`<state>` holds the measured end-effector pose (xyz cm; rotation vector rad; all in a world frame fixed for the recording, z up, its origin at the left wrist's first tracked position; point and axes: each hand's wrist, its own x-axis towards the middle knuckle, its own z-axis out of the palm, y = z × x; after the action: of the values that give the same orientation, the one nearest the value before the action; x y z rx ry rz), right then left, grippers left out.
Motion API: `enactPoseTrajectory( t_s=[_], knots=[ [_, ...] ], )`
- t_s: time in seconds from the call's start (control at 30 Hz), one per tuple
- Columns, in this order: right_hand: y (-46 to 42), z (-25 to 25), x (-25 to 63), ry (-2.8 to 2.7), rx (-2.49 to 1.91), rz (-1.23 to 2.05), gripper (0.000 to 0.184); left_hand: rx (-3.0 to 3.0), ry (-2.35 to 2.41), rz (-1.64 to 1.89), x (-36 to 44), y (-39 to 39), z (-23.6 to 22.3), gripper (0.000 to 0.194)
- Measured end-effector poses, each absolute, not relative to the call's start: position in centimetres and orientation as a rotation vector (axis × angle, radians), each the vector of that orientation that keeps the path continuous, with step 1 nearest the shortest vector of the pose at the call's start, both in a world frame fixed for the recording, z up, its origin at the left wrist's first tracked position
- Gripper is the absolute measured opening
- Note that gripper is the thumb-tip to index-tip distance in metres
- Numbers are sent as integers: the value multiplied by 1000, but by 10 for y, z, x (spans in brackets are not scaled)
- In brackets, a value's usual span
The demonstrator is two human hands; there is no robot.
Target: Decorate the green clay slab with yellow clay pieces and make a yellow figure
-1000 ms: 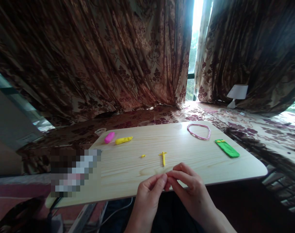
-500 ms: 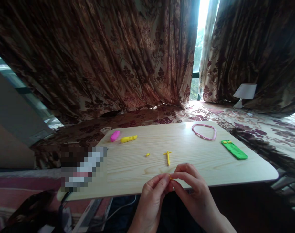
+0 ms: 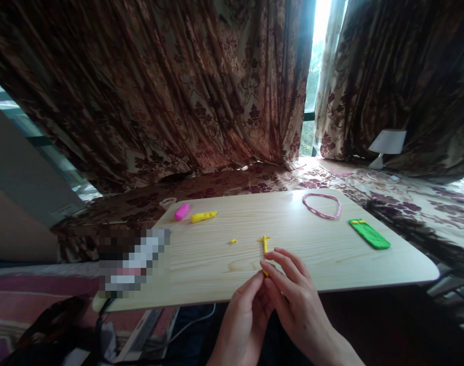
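Observation:
Between the fingertips of my left hand [image 3: 247,310] and my right hand [image 3: 295,290] is a small piece of yellow modelling clay [image 3: 266,273]. Both hands pinch it at the table's near edge, and fingers hide part of it. Just beyond my right fingertips lies a yellow clay cross shape [image 3: 265,243], its lower end partly covered by the fingers. To its left rests a tiny yellow clay bit [image 3: 233,241]. Farther back on the left are a yellow clay roll [image 3: 203,217] and a pink clay roll [image 3: 182,212].
On the right of the wooden table [image 3: 216,269] lie a pink twisted clay ring [image 3: 308,206] and a flat green clay piece [image 3: 370,235] with yellow bits on its end. A blurred-out object [image 3: 136,262] occupies the left end. A white lamp [image 3: 388,142] stands beyond, near the curtains [image 3: 201,91].
My right hand has shifted slightly forward and left, its fingers now over the lower end of the yellow cross shape. The yellow piece shows more at the fingertips. The view has moved slightly.

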<state>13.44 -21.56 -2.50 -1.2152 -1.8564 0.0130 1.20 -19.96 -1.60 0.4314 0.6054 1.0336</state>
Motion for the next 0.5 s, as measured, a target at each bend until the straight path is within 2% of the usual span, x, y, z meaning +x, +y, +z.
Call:
enactPoseTrajectory(
  t_s=[0.17,0.4,0.5],
  knots=[
    [-215,-18,128,-2076,-1096,-111,39,352,473,934,5,-199,3,35],
    [-220,-10,121,-2085,-1134,-91,43,371,378,876,0,-198,14,55],
    [-222,-10,120,-2138,-995,-103,41,313,332,921,-4,-195,12,59]
  ],
)
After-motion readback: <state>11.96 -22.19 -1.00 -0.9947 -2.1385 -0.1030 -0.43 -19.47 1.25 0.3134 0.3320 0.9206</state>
